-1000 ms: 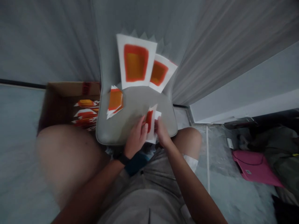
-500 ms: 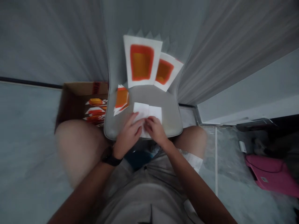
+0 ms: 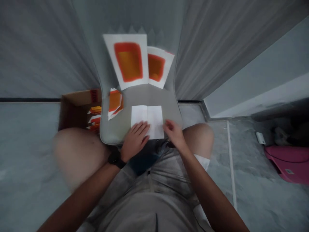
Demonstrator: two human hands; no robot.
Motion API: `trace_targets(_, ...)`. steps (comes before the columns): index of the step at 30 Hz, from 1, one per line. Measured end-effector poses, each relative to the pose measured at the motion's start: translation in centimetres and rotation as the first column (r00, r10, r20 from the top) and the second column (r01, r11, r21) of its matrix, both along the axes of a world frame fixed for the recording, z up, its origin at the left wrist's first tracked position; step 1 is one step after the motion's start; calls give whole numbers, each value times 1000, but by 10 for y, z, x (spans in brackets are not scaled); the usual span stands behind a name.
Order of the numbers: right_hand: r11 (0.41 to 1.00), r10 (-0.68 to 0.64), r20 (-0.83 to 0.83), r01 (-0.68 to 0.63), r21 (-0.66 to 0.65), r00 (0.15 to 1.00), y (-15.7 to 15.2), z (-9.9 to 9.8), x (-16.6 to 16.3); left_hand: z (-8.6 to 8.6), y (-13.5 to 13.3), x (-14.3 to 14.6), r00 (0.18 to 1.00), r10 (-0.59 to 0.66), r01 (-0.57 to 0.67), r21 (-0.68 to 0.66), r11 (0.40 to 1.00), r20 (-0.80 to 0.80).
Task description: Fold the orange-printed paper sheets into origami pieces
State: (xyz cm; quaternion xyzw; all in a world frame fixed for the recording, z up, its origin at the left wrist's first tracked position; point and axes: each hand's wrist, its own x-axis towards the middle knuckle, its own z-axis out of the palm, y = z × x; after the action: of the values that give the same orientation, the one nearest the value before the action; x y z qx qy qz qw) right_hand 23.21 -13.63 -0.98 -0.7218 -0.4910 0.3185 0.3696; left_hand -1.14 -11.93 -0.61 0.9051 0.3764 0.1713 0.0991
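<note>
A white folded sheet [image 3: 151,119] lies flat on the seat of a grey chair [image 3: 120,132] in front of me. My left hand [image 3: 134,140] rests on its near left corner, fingers stretched flat. At the sheet's right edge, my right hand [image 3: 174,132] has its fingers curled and touches the paper's side. Two larger white sheets with orange-red rectangles [image 3: 129,61] lean on the chair back. A small stack of folded orange pieces [image 3: 114,102] sits at the seat's left.
A brown cardboard box [image 3: 74,109] with more orange-and-white pieces stands on the floor left of the chair. A grey curtain hangs behind. My knees flank the seat. A pink object [image 3: 287,162] lies on the floor at right.
The paper, held up showing red a second ago, now lies flat, white side up. My hands slid apart across it, the left to the near left corner, the right to the right edge.
</note>
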Motion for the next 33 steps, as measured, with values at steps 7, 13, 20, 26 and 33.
trace_targets(7,992,-33,56,39,-121,998,28,16,-7,-6,-4,14,997,57,-52,96,994,-57)
trace_targets(13,978,-41,89,58,-199,995,44,26,-13,-8,-6,16,994,104,-101,126,987,-20)
trace_targets(20,986,11,-64,-21,-165,998,49,22,-13,-8,-7,16,994,100,-104,94,990,43)
trace_targets(26,967,187,-11,-182,180,982,41,26,-32,-6,-7,16,991,113,-118,69,991,68)
trace_targets(33,914,347,-147,-299,275,926,34,30,-43,-7,-7,16,990,109,-114,59,992,86)
